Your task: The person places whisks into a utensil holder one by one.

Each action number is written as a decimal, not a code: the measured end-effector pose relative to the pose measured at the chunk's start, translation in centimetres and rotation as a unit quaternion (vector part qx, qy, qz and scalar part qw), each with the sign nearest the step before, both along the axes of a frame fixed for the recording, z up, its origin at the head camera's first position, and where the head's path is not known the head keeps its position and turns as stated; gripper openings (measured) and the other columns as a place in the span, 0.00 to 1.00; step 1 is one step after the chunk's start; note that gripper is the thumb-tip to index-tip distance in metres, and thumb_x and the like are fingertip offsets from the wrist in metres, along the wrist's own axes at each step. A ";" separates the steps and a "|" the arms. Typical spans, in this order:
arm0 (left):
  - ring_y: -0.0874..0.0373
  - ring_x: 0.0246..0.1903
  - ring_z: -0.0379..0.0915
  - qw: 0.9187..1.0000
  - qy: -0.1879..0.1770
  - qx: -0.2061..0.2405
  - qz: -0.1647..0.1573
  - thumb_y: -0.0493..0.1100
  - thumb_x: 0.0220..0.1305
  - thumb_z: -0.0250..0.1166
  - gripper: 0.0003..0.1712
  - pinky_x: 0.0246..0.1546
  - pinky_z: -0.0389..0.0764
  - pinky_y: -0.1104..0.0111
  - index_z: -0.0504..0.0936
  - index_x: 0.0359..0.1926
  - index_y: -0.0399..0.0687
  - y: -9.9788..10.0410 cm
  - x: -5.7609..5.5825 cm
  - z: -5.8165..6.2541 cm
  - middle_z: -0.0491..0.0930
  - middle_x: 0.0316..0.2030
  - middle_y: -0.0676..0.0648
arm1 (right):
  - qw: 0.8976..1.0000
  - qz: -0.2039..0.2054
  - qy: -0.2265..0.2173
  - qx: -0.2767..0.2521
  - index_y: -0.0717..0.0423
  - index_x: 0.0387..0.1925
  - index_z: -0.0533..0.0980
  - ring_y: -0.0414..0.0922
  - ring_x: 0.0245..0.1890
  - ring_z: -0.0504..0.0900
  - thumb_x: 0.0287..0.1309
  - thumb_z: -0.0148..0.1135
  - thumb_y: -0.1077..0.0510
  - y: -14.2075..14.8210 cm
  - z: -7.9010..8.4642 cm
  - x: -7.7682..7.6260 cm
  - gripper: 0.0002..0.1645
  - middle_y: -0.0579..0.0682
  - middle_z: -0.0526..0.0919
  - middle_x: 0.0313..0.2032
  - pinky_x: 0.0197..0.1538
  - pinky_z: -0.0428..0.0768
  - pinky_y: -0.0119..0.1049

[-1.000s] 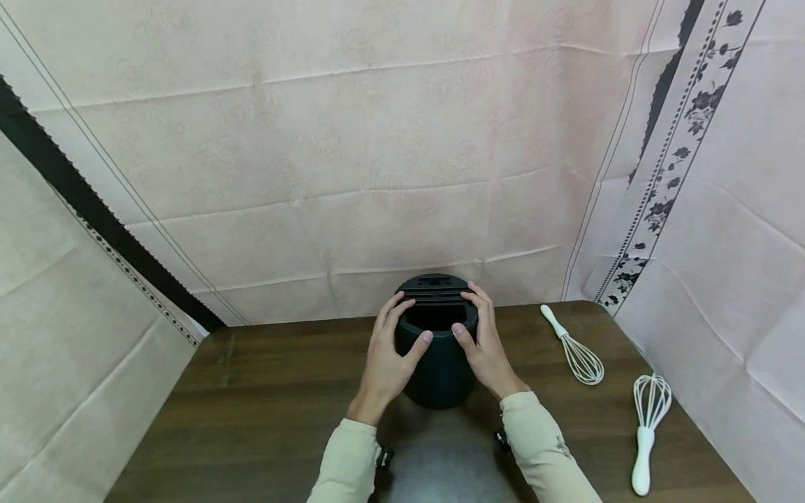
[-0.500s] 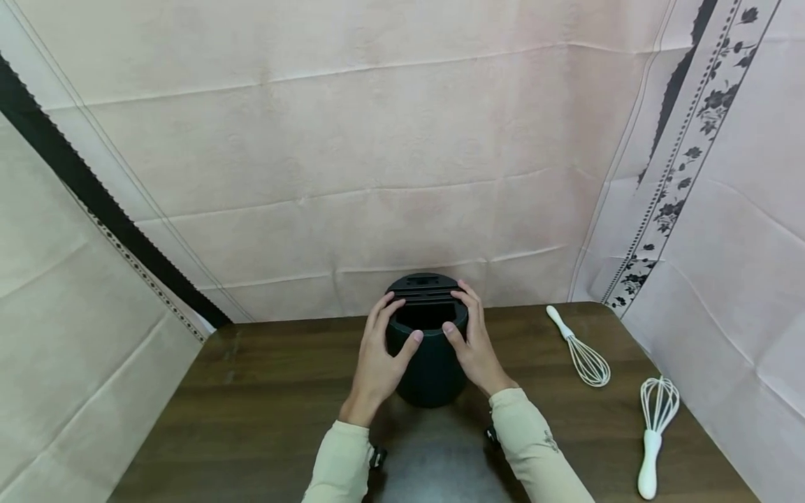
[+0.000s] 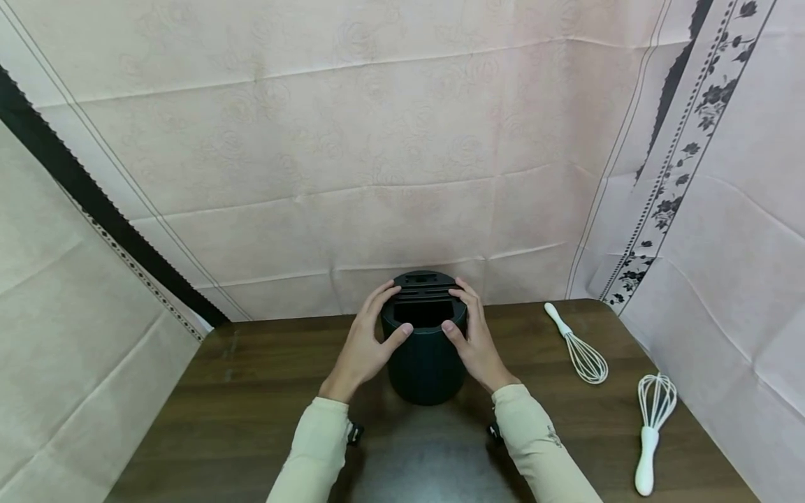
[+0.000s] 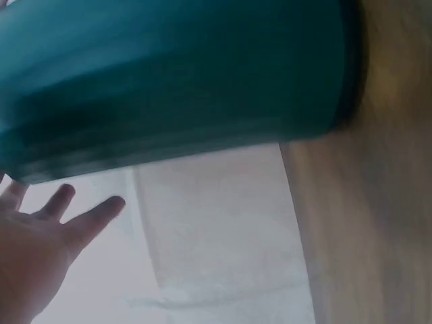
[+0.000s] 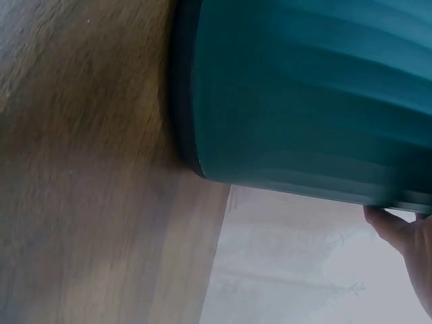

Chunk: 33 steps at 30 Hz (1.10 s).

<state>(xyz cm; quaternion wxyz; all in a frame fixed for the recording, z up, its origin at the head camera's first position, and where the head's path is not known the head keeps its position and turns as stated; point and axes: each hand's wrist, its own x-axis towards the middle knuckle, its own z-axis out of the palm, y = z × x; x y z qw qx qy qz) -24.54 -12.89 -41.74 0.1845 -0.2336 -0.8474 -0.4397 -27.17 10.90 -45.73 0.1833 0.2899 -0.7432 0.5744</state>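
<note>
A dark green, round utensil holder (image 3: pixel 425 370) with a black top stands upright on the wooden table. Its top has a wide rectangular opening in front and narrow slots behind. My left hand (image 3: pixel 367 339) holds its left side, thumb at the front rim and fingertips at the upper edge. In the left wrist view, some fingers (image 4: pixel 94 217) are spread beside the wall of the holder (image 4: pixel 189 74). From the other side my right hand (image 3: pixel 476 339) grips the rim, thumb in front and fingers behind. Fingertips of that hand (image 5: pixel 408 236) touch the holder's upper end in the right wrist view.
To the right on the table (image 3: pixel 264 419) lie two white whisks. The farther whisk (image 3: pixel 577 346) lies slanted near the back edge, and the nearer whisk (image 3: pixel 650 433) points its wires away from me. Pale cloth (image 3: pixel 352 168) hangs behind and along both sides.
My left wrist and forearm have swung outward to the left, and the left thumb has drawn back slightly along the rim. The right hand keeps its hold; the whisks lie still.
</note>
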 end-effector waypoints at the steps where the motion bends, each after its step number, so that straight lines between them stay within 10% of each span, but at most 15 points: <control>1: 0.52 0.80 0.51 1.000 -0.002 -0.007 -0.006 0.62 0.74 0.64 0.39 0.75 0.57 0.37 0.64 0.80 0.61 -0.2 -0.2 0.1 0.56 0.82 0.54 | 1.000 0.002 -0.001 0.001 0.43 0.78 0.57 0.53 0.83 0.45 0.80 0.54 0.42 0.1 0.0 0.0 0.34 0.50 0.45 0.84 0.77 0.47 0.70; 12: 0.53 0.81 0.50 0.999 -0.030 -0.016 -0.024 0.61 0.75 0.64 0.38 0.74 0.61 0.39 0.63 0.81 0.65 -0.3 -0.7 0.2 0.53 0.82 0.59 | 0.992 0.019 -0.073 0.104 0.34 0.83 0.53 0.57 0.83 0.47 0.79 0.57 0.42 3.2 2.8 1.2 0.41 0.40 0.41 0.85 0.71 0.61 0.73; 21: 0.55 0.81 0.48 0.999 -0.028 0.009 -0.017 0.61 0.76 0.63 0.38 0.74 0.59 0.38 0.63 0.81 0.66 -0.7 -0.6 -0.3 0.52 0.82 0.60 | 0.975 -0.005 -0.098 0.202 0.33 0.83 0.55 0.59 0.75 0.65 0.76 0.61 0.42 6.9 4.5 2.1 0.42 0.51 0.63 0.79 0.66 0.74 0.67; 27: 0.53 0.81 0.49 0.999 -0.027 0.011 -0.030 0.62 0.75 0.63 0.38 0.74 0.60 0.37 0.62 0.80 0.66 -0.6 -0.8 -0.3 0.52 0.82 0.60 | 0.967 -0.141 -0.073 0.198 0.58 0.71 0.72 0.64 0.65 0.75 0.76 0.63 0.49 11.1 2.9 2.1 0.29 0.63 0.77 0.66 0.61 0.78 0.63; 33: 0.52 0.81 0.50 0.998 -0.040 0.024 -0.035 0.61 0.75 0.64 0.38 0.74 0.61 0.39 0.63 0.80 0.67 -0.7 -0.7 -0.6 0.51 0.82 0.60 | 0.923 -0.271 -0.097 0.255 0.66 0.62 0.76 0.70 0.56 0.79 0.75 0.63 0.51 16.4 0.9 0.5 0.26 0.71 0.79 0.58 0.55 0.76 0.67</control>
